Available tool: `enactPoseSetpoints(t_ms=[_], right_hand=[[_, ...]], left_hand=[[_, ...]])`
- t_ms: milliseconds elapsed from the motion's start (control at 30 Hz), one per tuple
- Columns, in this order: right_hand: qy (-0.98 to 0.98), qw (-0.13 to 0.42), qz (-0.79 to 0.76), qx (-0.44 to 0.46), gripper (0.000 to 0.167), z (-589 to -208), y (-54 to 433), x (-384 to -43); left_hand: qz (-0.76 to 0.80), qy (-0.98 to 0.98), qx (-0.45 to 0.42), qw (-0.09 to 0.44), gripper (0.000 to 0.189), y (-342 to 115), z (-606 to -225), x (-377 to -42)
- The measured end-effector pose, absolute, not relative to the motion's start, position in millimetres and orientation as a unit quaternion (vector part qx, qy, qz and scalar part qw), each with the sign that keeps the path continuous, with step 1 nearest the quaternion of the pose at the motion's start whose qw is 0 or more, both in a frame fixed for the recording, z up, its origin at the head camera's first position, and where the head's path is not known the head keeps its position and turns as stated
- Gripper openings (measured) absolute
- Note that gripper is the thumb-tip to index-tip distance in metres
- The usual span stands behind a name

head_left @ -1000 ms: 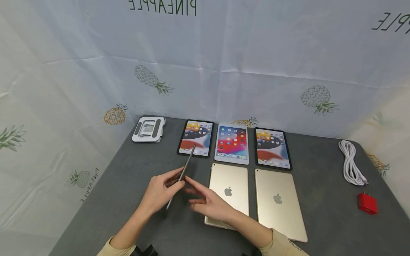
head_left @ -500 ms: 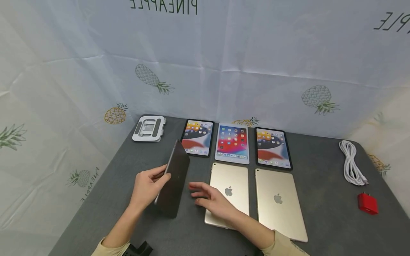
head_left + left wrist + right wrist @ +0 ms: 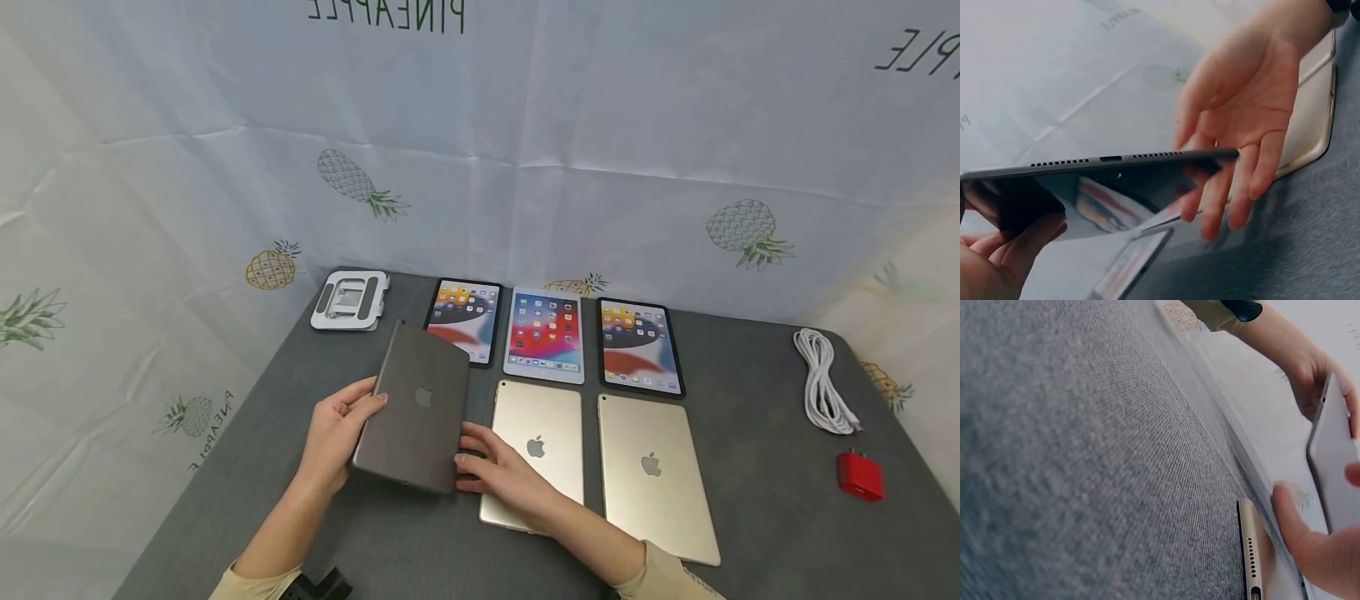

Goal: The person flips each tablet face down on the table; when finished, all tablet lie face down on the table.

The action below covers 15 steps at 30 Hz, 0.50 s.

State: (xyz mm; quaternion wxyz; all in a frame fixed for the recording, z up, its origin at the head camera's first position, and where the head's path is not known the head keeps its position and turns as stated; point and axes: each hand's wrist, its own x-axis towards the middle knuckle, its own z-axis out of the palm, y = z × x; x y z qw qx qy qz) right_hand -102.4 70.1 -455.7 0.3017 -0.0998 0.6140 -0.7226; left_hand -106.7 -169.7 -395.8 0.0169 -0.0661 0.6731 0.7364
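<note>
Head view: five tablets lay flat on the dark grey tabletop [image 3: 255, 467]: two black-framed tablets with lit screens [image 3: 465, 304] [image 3: 637, 346], a white-framed tablet with a lit screen [image 3: 543, 333] between them, and two gold metal tablets, backs up [image 3: 538, 412] [image 3: 652, 479], in the nearer row. Those five looked placed; the dark grey metal tablet [image 3: 412, 429] was the one not yet set down, so handling it seemed mid-way. It was tilted, back and apple logo toward the camera, left of the nearer gold one. Left hand [image 3: 333, 433] gripped its left edge, thumb on the back. Right hand [image 3: 502, 475] was at the opposite edge.

Left wrist view: the dark tablet's thin edge showed a charging port [image 3: 1110, 158] between two rows of speaker holes [image 3: 1060, 163]; its screen was black, glossy, with reflections. The right hand's fingers were straight, palm bare, gripping nothing.

Right wrist view: dark tablet off the tabletop, left hand holding it; the right hand was cropped, so couldn't tell if it touched.
</note>
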Motion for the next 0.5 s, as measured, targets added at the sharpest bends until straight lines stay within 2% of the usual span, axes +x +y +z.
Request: enactPoseSetpoints(t_ms=[200, 500], right_hand=[[0.561, 0.35, -0.744, -0.099, 0.066, -455, 71, -100], [0.56, 0.347, -0.748, -0.079, 0.058, -455, 72, -98]], left_hand=[[0.746, 0.655, -0.101, 0.065, 0.04, -167, -403, -109], [0.708, 0.693, -0.103, 0.088, 0.04, -170, -419, -115]])
